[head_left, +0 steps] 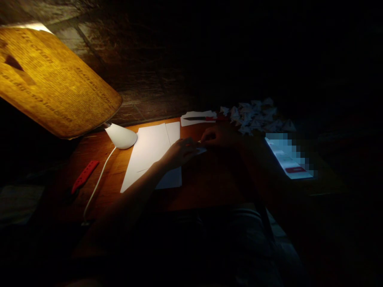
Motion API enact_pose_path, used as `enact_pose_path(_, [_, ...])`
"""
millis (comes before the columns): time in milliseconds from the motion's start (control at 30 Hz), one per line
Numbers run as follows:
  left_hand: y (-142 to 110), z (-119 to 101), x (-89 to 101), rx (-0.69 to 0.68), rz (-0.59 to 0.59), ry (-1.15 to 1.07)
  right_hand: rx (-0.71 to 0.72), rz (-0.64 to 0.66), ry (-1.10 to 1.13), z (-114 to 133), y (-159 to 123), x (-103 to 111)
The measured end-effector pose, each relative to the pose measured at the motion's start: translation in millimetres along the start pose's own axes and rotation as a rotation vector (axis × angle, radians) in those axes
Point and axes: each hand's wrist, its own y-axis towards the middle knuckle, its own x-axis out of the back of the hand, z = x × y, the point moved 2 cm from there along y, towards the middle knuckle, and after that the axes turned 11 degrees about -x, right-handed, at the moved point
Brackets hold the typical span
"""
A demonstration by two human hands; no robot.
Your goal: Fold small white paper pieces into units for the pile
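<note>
Over the wooden table, my left hand (183, 149) is closed on a small piece of paper (201, 150), which juts out past its fingertips. My right hand (214, 137) meets the same piece from the other side, its fingers pinched at the paper's upper edge. Dim light hides the exact fold of the piece. Below and left of my left hand lie white paper sheets (149, 149). Beyond my right hand is a heap of small folded paper pieces (253, 113).
A lit lamp with a printed shade (60, 79) and white base (121, 137) stands left, its cord (98, 183) running forward. A knife (199, 118) rests on paper slips (191, 122) at the back. A red object (85, 175) lies left; a lit phone or tablet (287, 159), right.
</note>
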Motion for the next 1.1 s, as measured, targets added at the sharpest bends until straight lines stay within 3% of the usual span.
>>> enact_pose_path(500, [-0.1, -3.0, -1.2, -0.03, 0.005, 0.049, -0.065, -0.157, -0.153, 3.6, 2.4, -8.1])
enact_pose_path(900, [1.1, -12.1, -9.2, -0.028, -0.013, 0.096, -0.219, -0.178, -0.194, 19.1, -2.3, -7.3])
enact_pose_path(1100, [3.2, -11.8, -8.7, -0.04, -0.033, 0.04, -0.219, -0.205, -0.164, 19.0, -2.6, -7.3])
